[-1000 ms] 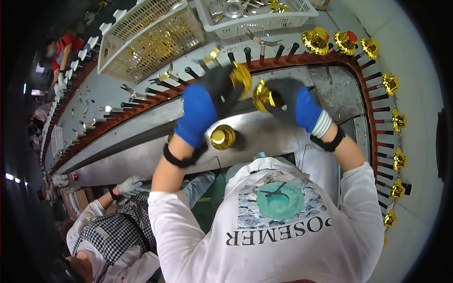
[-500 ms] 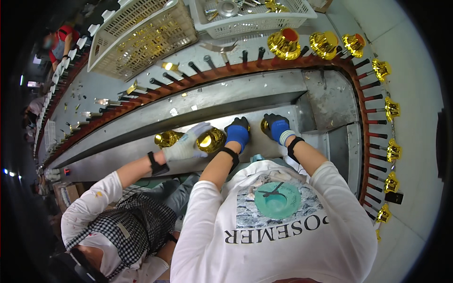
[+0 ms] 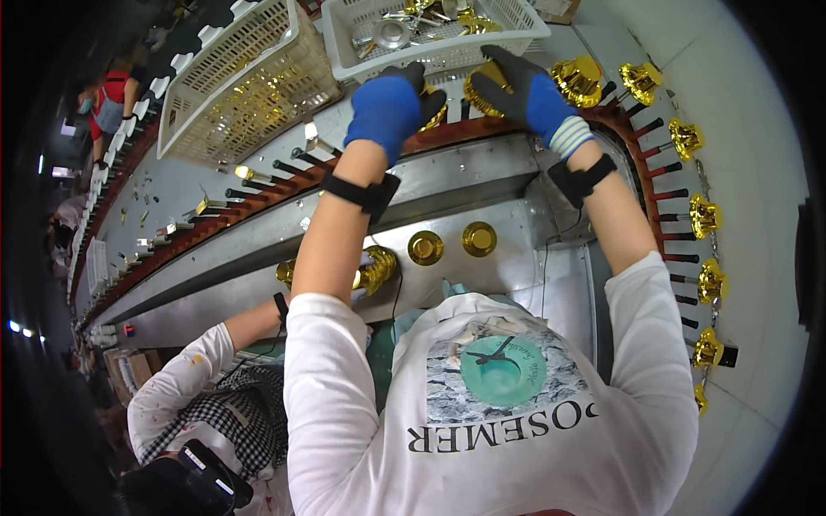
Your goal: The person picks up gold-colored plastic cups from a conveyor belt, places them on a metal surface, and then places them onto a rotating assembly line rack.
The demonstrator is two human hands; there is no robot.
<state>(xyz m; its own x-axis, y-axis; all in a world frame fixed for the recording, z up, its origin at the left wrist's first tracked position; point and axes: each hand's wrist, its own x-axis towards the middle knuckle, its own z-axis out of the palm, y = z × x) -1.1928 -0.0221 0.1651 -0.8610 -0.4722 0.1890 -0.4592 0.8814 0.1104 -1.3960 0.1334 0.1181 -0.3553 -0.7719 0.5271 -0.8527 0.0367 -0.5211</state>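
Both my hands wear blue gloves with dark palms and reach out to the curved row of pegs. My left hand has its fingers closed around a shiny gold bell-shaped piece, mostly hidden by the glove. My right hand grips another gold flared piece by its side, above the peg rail. Two more gold cup-shaped pieces, a left one and a right one, stand on the metal bench between my forearms.
A brown rail with dark pegs curves round the bench; gold pieces sit along its right part. Beyond stand a tall cream basket and a white basket of metal parts. At left, a co-worker's arm reaches toward gold pieces.
My hands have moved from the bench out to the peg rail. Two gold pieces now show on the bench near where they were. Gold pieces on the rail have shifted along it to the right.
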